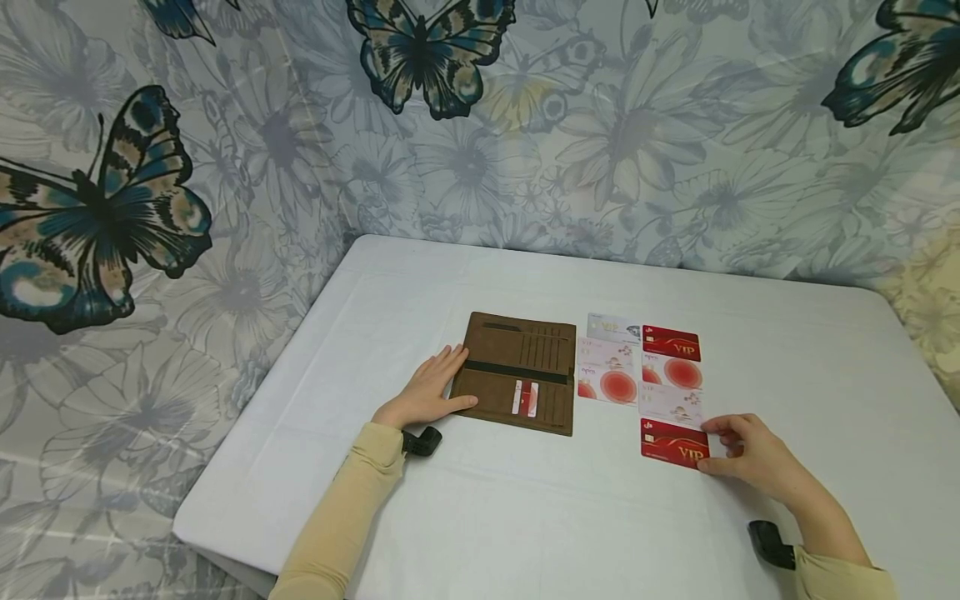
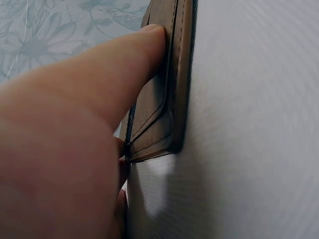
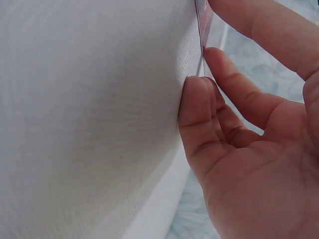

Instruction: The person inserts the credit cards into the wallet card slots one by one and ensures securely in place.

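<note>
Red VIP card (image 1: 673, 443) lies flat on the white table (image 1: 480, 517), nearest of a right-hand column of cards, just right of the open brown wallet (image 1: 519, 372). Right hand (image 1: 757, 458) at its right edge, fingers curled, fingertips (image 3: 199, 94) touching card edge and cloth. Left hand (image 1: 427, 392) flat, fingers straight, pressing the wallet's left edge. More cards (image 1: 637, 367) lie beyond, between wallet and column.
</note>
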`<state>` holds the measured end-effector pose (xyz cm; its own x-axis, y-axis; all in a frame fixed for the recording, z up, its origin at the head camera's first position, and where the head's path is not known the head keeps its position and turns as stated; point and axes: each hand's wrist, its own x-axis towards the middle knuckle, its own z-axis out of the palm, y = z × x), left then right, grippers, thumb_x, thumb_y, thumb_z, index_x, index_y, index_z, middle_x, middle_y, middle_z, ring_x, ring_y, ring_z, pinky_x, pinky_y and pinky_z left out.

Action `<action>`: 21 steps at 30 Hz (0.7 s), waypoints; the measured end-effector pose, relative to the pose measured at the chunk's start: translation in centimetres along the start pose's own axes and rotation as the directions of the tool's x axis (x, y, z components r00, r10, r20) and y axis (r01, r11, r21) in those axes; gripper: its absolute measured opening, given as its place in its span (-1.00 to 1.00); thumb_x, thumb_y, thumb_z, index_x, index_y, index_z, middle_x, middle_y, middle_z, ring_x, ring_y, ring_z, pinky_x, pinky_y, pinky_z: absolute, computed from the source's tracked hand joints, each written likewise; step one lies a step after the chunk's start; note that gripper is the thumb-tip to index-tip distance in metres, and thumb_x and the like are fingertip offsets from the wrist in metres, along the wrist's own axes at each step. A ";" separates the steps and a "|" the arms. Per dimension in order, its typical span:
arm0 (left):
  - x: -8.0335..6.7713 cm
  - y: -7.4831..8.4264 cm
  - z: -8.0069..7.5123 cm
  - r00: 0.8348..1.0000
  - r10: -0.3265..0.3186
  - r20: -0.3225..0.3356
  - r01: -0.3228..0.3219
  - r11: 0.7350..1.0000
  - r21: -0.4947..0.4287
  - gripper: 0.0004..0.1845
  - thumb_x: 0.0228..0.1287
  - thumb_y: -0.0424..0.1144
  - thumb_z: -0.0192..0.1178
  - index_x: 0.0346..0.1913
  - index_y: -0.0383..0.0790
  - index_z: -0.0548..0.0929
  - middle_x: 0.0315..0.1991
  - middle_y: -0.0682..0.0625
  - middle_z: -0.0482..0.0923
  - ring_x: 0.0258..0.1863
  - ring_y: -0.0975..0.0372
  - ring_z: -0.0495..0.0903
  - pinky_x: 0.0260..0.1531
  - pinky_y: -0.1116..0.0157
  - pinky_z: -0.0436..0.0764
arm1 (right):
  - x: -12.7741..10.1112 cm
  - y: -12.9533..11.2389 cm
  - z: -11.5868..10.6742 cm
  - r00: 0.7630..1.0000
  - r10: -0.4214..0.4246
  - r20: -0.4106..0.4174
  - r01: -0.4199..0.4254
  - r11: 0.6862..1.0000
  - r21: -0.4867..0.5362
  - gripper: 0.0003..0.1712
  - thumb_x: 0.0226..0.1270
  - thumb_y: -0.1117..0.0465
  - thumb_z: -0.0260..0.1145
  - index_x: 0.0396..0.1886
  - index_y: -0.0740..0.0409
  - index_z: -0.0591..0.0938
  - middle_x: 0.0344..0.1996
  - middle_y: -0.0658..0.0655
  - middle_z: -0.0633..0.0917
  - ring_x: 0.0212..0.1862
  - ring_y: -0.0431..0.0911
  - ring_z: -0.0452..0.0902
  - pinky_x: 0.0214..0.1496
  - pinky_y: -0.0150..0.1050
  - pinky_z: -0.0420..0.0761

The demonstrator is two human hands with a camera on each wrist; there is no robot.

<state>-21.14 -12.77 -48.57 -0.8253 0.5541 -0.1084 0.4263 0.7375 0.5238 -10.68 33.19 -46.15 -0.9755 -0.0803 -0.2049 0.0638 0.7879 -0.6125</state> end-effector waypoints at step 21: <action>0.0 -0.1 0.1 1.000 0.002 -0.002 -0.002 1.000 0.015 -0.09 0.28 0.15 0.06 0.47 -0.22 -0.13 0.46 -0.09 -0.25 0.42 0.13 -0.31 0.33 0.10 -0.27 | -0.1 0.0 -0.3 1.000 -0.007 0.003 0.007 1.000 0.021 -0.40 -0.05 0.22 0.51 -0.15 0.43 0.37 -0.29 0.22 0.44 -0.21 0.08 0.37 -0.27 -0.15 0.54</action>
<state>-21.19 -12.83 -48.73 -0.8252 0.5549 -0.1057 0.4334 0.7419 0.5116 -10.69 33.39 -45.95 -0.9752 -0.0879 -0.2033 0.0615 0.7742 -0.6299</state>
